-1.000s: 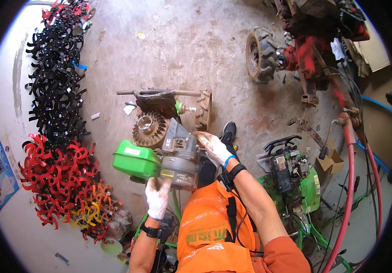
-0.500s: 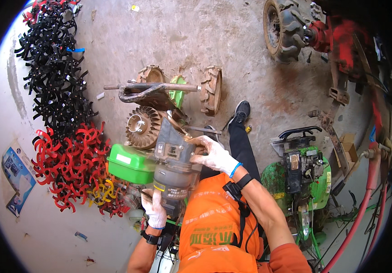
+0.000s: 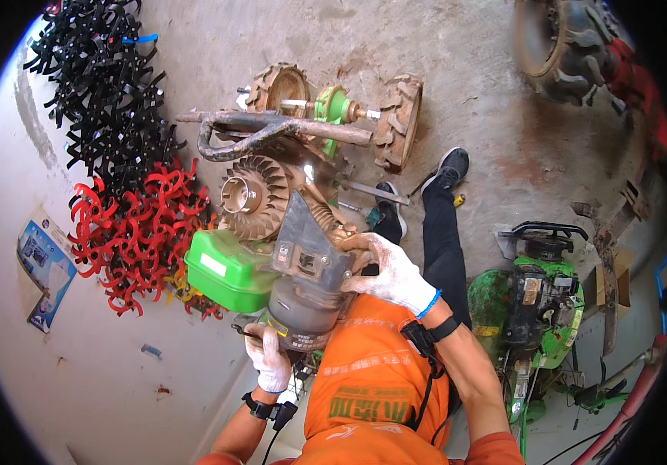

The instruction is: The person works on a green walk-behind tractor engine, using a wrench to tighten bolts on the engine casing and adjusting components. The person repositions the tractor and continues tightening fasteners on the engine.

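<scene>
The person in orange clothes holds a small engine (image 3: 306, 291) in front of the body, above the concrete floor (image 3: 457, 85). The right hand (image 3: 387, 271), in a white glove, is closed on the right side of the engine, the fingers curled over the grey metal cover at its top. The left hand (image 3: 267, 356), also in a white glove, grips the engine from below, near its round dark lower end, and a thin dark tool seems to be pressed between this hand and the engine. A green fuel tank (image 3: 229, 271) is attached to the left side of the engine. Just behind it a finned flywheel (image 3: 252, 194) shows, and I cannot tell if it belongs to the engine or lies on the floor.

Further away on the floor lies an axle with two rusty wheels (image 3: 333, 108) and a bent steel handle bar (image 3: 263, 128) across it. At the left wall there is a heap of black tiller blades (image 3: 105, 93) and, just below it, a heap of red tiller blades (image 3: 136, 229). At the right of the person stands a green machine (image 3: 531, 306) with a black handle. The person's black shoes (image 3: 449, 167) rest on the floor, near the wheels.
</scene>
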### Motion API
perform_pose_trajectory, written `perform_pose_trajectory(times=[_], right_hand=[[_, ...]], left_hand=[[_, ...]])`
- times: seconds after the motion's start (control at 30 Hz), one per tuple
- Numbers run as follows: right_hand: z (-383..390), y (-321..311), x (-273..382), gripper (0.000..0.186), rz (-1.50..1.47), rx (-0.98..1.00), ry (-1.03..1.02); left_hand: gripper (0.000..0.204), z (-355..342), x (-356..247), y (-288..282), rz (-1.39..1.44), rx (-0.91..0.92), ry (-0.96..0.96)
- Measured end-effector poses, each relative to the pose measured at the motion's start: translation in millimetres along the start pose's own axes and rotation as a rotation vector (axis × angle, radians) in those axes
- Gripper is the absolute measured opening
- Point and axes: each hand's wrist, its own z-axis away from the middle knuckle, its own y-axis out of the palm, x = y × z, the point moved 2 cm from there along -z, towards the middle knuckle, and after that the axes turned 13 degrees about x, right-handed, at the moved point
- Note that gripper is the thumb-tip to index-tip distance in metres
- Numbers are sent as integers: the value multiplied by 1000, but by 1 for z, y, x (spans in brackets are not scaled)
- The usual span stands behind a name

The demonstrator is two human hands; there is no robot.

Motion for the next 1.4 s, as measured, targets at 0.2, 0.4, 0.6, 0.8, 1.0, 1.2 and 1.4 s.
perform_pose_trajectory(times=[0.2, 0.4, 0.6, 0.8, 1.0, 1.2, 1.4], right_hand=[[6, 0, -3, 68, -8, 1, 216], [16, 20, -23, 83, -418, -18, 370], [17, 22, -16, 72, -193, 59, 286], [17, 20, -6, 58, -169, 92, 170], [19, 4, -26, 59, -364, 49, 271], [21, -15, -34, 74, 125, -247, 191], [16, -8, -51, 83, 317, -156, 178]], left_hand=[[22, -3, 10, 1, 166, -157, 31], [22, -2, 4, 1, 163, -200, -53], [24, -2, -10, 7, 216, -209, -104], [24, -6, -20, 11, 243, -176, -117], [23, -7, -28, 14, 276, -200, -155], [23, -9, -34, 20, 269, -220, -201], [22, -14, -30, 20, 293, -210, -173]])
